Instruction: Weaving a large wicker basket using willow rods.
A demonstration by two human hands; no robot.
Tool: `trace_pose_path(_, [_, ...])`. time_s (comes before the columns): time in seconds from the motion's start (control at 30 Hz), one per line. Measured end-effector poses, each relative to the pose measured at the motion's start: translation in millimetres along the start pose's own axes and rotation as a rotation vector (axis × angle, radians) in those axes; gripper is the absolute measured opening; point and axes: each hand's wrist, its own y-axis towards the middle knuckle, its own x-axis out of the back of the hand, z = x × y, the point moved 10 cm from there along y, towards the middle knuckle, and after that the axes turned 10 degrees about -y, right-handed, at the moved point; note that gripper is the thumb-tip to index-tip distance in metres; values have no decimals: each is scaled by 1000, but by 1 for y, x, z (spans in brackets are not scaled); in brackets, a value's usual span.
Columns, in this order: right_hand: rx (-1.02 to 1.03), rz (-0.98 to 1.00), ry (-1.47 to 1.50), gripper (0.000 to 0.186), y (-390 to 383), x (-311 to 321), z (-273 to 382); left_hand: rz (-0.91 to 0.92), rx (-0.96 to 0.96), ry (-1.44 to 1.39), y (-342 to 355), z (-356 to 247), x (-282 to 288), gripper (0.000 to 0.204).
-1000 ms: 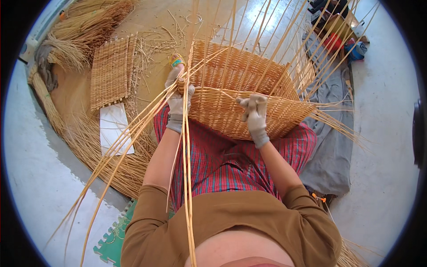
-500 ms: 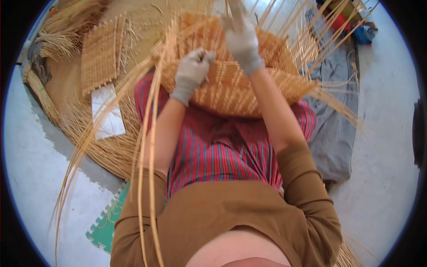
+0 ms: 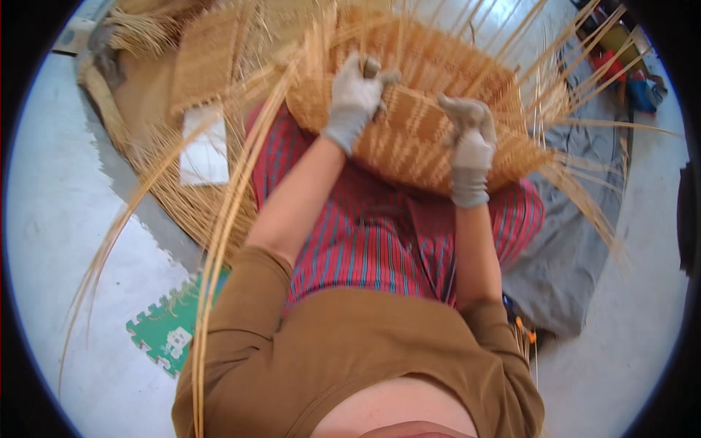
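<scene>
A half-woven tan basket point(image 3: 406, 123) rests across my lap, its near wall facing me and its far wall rising behind. My left hand point(image 3: 355, 98), in a grey-white knit glove, is closed over the near rim, toward the left. Farther right along that rim, my gloved right hand point(image 3: 471, 135) has its fingers curled on the edge, its thumb side toward the left hand. Long loose strands point(image 3: 237, 190) trail from the basket's left corner down past my left arm. Other weaving strands point(image 3: 577, 77) stick out from the far and right sides.
At left lie a flat woven panel point(image 3: 208, 58), a white sheet point(image 3: 204, 150) and a heap of long stalks point(image 3: 171, 208). A green foam mat point(image 3: 171, 325) is on the floor. Grey cloth point(image 3: 566, 252) spreads at right, with coloured items point(image 3: 642, 91) beyond it.
My right hand has come down from above the basket's far side to the near rim. The left hand stays closed on that rim. The whole view has shifted a little.
</scene>
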Motion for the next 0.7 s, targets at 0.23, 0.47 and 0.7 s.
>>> trace_pose_path(0.23, [46,-332,-16,23,6,62,-41,518,239,384,-41,14,-83,35])
trace_pose_path(0.47, [631,-103,-483,38,77,39,61,366,305,281,-26,9,-83,31])
trace_pose_path(0.7, [223,-242,-332,33,27,148,-32,445,-837,738,-107,-69,-147,60])
